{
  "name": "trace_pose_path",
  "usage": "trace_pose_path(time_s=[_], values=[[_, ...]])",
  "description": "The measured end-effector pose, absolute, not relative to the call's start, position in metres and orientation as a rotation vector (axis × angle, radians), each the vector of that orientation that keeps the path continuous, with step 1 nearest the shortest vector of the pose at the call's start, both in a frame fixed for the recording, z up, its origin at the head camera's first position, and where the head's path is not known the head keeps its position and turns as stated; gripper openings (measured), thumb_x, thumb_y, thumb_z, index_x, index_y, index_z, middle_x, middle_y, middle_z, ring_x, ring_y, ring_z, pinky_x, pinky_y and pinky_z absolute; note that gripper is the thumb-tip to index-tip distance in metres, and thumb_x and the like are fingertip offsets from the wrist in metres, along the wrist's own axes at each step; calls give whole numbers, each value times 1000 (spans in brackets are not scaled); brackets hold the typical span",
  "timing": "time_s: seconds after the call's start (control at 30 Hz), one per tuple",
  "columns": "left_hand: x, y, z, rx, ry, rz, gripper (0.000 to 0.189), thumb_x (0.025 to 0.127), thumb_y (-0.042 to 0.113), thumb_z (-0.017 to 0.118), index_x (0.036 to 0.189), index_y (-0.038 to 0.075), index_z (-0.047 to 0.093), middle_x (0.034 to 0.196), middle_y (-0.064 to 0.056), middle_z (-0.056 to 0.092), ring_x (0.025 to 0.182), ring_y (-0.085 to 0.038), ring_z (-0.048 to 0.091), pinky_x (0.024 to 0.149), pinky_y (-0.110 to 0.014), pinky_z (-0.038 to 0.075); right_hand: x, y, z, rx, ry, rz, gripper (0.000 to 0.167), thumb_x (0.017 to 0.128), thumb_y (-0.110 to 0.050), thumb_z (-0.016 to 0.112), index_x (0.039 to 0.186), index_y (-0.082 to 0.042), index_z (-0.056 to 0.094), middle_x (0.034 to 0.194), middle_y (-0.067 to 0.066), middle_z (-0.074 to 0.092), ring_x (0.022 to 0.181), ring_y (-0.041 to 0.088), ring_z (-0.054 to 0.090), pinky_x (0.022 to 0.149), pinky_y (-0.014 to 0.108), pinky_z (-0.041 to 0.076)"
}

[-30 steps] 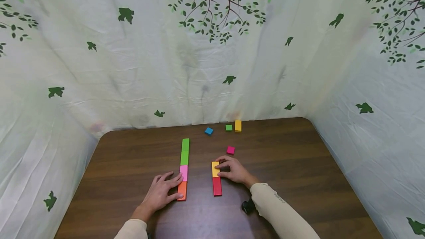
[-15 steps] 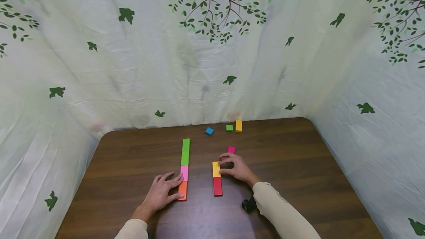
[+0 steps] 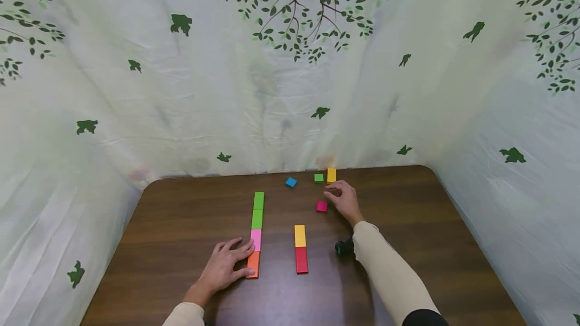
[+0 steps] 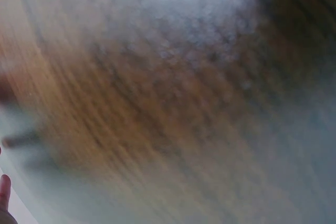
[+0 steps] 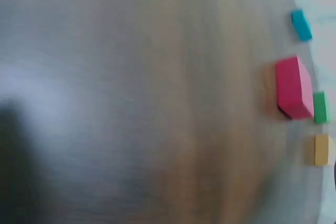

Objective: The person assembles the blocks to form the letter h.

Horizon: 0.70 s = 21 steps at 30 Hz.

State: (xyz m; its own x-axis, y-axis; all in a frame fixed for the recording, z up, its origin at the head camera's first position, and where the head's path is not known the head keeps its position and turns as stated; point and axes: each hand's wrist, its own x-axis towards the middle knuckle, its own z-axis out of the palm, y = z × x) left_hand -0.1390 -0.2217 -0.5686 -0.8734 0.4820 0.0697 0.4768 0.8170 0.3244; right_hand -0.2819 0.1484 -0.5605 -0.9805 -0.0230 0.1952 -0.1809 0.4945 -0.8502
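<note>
My left hand (image 3: 226,266) rests at a straight row of blocks lying end to end. Its fingertips touch the pink block (image 3: 256,238), and the thumb lies on the orange block (image 3: 253,265). Two green blocks, a nearer one (image 3: 257,219) and a farther one (image 3: 259,200), continue the row. My right hand (image 3: 346,201), its fingers loosely bent with nothing between them, hovers beside a magenta block (image 3: 321,207) and just before a standing yellow block (image 3: 332,175). A second, shorter row has a yellow block (image 3: 300,236) above a red block (image 3: 301,260).
Near the back edge of the brown table (image 3: 181,225) lie a blue block (image 3: 291,182) and a small green block (image 3: 319,178). A white leaf-printed cloth (image 3: 204,89) hangs behind and at both sides. The left wrist view shows mostly blurred tabletop.
My right hand has left the yellow block of the short row and moved away, toward the back of the table, past the magenta block. The left hand stays at its row.
</note>
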Motion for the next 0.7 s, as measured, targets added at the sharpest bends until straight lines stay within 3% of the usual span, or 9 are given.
trace_pose_path(time_s=[0.1,0.27,0.47,0.7], values=[[-139,-222,-570,809,2983,515,70,80,57,67,135,15,58,138,0,56,128,-33,44,95,-53,32,-298,151,-559,115,-2635,1412,26,87,-10,72,109,2,70,117,17,59,110,33,56,96,48,44],[-138,-223,-571,813,2984,511,69,80,57,67,135,15,58,138,0,56,129,-33,44,95,-53,32,-316,151,-558,100,-2852,1225,41,92,-15,66,128,4,59,145,20,42,135,38,37,109,51,29],[-138,-222,-569,854,2983,541,69,79,54,69,134,13,58,138,-1,55,129,-34,43,96,-52,31,-322,153,-564,115,-2990,1137,47,95,-13,61,138,3,49,154,17,31,140,37,30,112,49,26],[-137,-224,-570,837,3000,527,68,79,54,69,133,13,59,137,-1,56,130,-35,43,99,-54,24,-316,155,-569,224,-3043,1010,43,94,-7,61,136,1,52,152,16,36,136,38,36,108,49,32]])
